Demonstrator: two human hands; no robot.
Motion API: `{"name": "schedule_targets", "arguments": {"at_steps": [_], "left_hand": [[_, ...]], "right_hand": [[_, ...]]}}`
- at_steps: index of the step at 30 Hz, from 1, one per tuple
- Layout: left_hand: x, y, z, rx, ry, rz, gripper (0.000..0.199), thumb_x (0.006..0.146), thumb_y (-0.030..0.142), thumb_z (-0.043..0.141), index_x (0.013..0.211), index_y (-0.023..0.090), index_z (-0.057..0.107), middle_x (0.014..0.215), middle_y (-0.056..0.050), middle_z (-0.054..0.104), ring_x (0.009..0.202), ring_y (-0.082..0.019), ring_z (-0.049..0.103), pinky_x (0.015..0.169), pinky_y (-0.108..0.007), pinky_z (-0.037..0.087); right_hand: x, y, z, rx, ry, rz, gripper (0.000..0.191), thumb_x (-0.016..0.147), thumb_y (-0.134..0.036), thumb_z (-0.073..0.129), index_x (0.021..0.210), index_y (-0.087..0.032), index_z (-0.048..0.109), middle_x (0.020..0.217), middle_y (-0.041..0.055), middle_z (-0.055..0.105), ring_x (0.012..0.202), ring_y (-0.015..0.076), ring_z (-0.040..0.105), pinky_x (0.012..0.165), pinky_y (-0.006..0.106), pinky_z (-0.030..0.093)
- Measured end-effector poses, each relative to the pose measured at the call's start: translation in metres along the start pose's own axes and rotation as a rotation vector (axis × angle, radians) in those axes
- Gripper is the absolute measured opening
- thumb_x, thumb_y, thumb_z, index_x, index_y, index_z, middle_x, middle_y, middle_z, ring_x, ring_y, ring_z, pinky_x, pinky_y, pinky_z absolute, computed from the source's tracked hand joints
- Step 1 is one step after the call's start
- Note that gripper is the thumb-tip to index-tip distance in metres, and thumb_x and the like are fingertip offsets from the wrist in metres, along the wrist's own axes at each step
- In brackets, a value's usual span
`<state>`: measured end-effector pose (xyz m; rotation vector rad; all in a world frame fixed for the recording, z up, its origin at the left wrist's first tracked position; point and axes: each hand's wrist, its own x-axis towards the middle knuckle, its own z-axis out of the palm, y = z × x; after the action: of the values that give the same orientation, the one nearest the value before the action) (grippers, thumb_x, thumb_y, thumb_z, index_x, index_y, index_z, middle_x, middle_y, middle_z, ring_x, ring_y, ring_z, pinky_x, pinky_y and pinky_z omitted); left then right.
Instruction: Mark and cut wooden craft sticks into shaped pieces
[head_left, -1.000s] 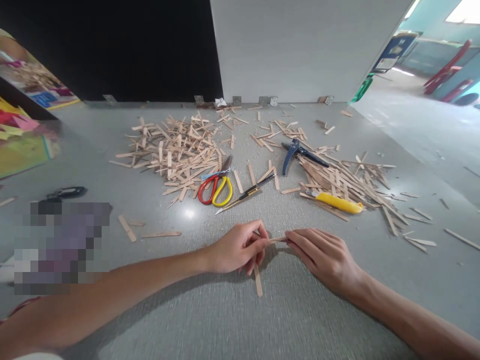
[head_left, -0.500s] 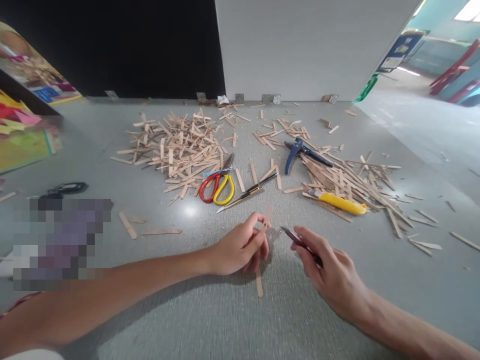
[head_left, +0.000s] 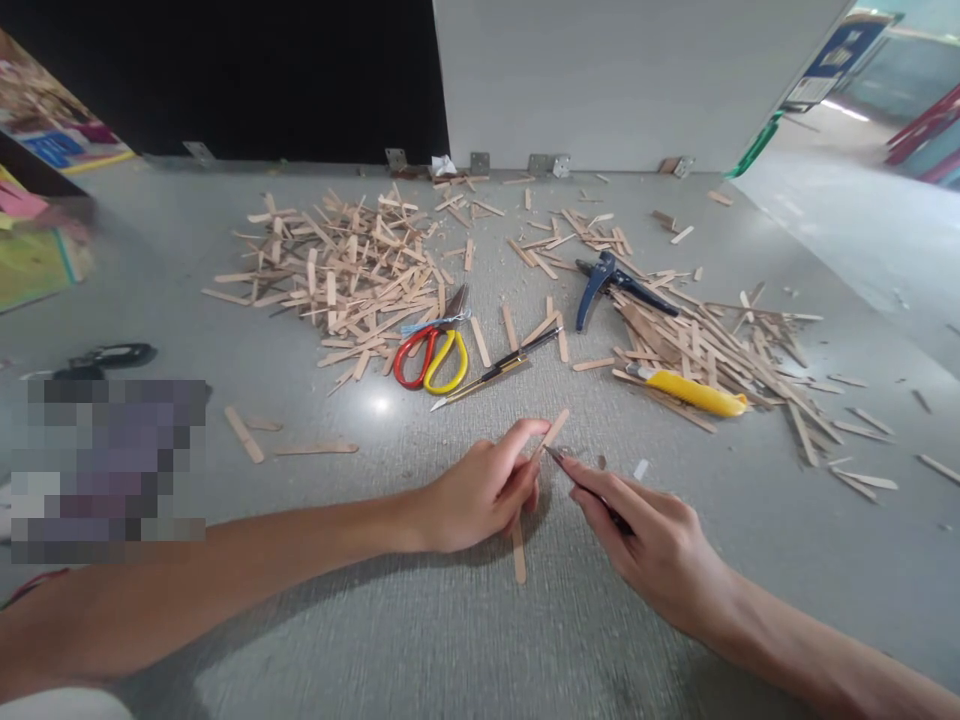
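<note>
On my feed the grey textured tabletop [head_left: 315,640] fills most of the view, with the black-and-white upright panel [head_left: 615,85] standing along its far side. A loose heap of pale wooden sticks [head_left: 352,265] sprawls to the left, and a second pile of wooden strips [head_left: 720,350] spreads right. Nearer me, the left hand [head_left: 480,490] has its fingers pinched narrow; the right hand [head_left: 652,525] curls firmly round something dark. Between them and the piles I've got the navy-blue plier-like tool [head_left: 600,285], the scissors with one red and one yellow handle [head_left: 447,362] and the yellow-handled cutter [head_left: 697,392], all lying untouched. And here's the change: the slim dark pointed blade [head_left: 553,454] in the right fingers, apart from the wood half a second ago, now meets the flat pale wooden stick [head_left: 557,426], tilted in the left pinch just above the table's middle. I judge that as cutting or scraping getting under way; whether the tip bites, I can't tell.
</note>
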<state>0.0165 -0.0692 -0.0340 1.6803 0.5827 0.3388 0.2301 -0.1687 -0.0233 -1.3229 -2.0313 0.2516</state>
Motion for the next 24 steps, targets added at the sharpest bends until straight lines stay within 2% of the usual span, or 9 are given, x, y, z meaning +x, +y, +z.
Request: {"name": "schedule_targets", "arguments": {"at_steps": [6, 8, 11, 16, 19, 21, 24], "left_hand": [[-0.003, -0.005, 0.003, 0.17, 0.005, 0.011, 0.046, 0.108, 0.03, 0.04, 0.153, 0.02, 0.038, 0.07, 0.006, 0.06, 0.05, -0.011, 0.053, 0.05, -0.021, 0.04], [-0.005, -0.006, 0.006, 0.259, 0.027, 0.032, 0.05, 0.109, 0.028, 0.037, 0.158, 0.019, 0.037, 0.069, 0.005, 0.059, 0.053, -0.013, 0.054, 0.052, -0.022, 0.042], [-0.006, -0.008, 0.012, 0.36, 0.071, 0.079, 0.055, 0.106, 0.024, 0.037, 0.161, 0.017, 0.037, 0.072, 0.003, 0.061, 0.059, -0.015, 0.058, 0.057, -0.024, 0.047], [-0.007, -0.014, 0.015, 0.379, 0.075, 0.113, 0.061, 0.103, 0.02, 0.04, 0.164, 0.02, 0.033, 0.072, 0.003, 0.062, 0.058, -0.015, 0.058, 0.058, -0.024, 0.047], [-0.007, -0.017, 0.014, 0.384, 0.064, 0.144, 0.068, 0.097, 0.014, 0.045, 0.164, 0.019, 0.033, 0.073, 0.003, 0.063, 0.06, -0.015, 0.058, 0.059, -0.024, 0.047], [-0.006, -0.015, 0.014, 0.367, 0.066, 0.136, 0.065, 0.098, 0.015, 0.045, 0.162, 0.018, 0.034, 0.074, 0.003, 0.063, 0.06, -0.015, 0.057, 0.058, -0.024, 0.045], [-0.005, -0.007, 0.013, 0.31, 0.091, 0.08, 0.053, 0.105, 0.022, 0.039, 0.159, 0.017, 0.038, 0.074, 0.003, 0.063, 0.059, -0.014, 0.057, 0.056, -0.024, 0.044]], "right_hand": [[-0.006, -0.01, 0.002, -0.01, 0.019, 0.033, 0.031, 0.111, -0.013, 0.05, 0.137, -0.017, 0.067, 0.096, 0.0063, 0.083, 0.065, 0.0123, 0.076, 0.057, 0.019, 0.061], [-0.01, -0.016, 0.003, -0.017, 0.028, 0.067, 0.033, 0.111, -0.013, 0.05, 0.138, -0.016, 0.067, 0.099, 0.008, 0.084, 0.068, 0.0134, 0.078, 0.057, 0.019, 0.062], [-0.014, -0.025, 0.005, -0.011, 0.043, 0.113, 0.036, 0.11, -0.014, 0.05, 0.141, -0.016, 0.067, 0.093, 0.0073, 0.083, 0.065, 0.0136, 0.078, 0.056, 0.018, 0.061], [-0.01, -0.031, 0.007, 0.065, 0.08, 0.173, 0.034, 0.108, -0.015, 0.051, 0.133, -0.017, 0.073, 0.085, 0.0049, 0.081, 0.056, 0.0105, 0.072, 0.058, 0.017, 0.061], [-0.005, -0.033, 0.008, 0.094, 0.066, 0.223, 0.031, 0.108, -0.017, 0.05, 0.126, -0.015, 0.075, 0.075, 0.0015, 0.077, 0.046, 0.0075, 0.062, 0.05, 0.014, 0.055], [-0.004, -0.034, 0.008, 0.097, 0.061, 0.237, 0.03, 0.109, -0.018, 0.049, 0.122, -0.015, 0.076, 0.069, -0.0009, 0.073, 0.043, 0.0066, 0.058, 0.046, 0.013, 0.052], [-0.006, -0.029, 0.008, 0.037, 0.075, 0.187, 0.03, 0.11, -0.017, 0.048, 0.125, -0.016, 0.074, 0.072, -0.0004, 0.075, 0.047, 0.0072, 0.062, 0.048, 0.015, 0.054]]}}
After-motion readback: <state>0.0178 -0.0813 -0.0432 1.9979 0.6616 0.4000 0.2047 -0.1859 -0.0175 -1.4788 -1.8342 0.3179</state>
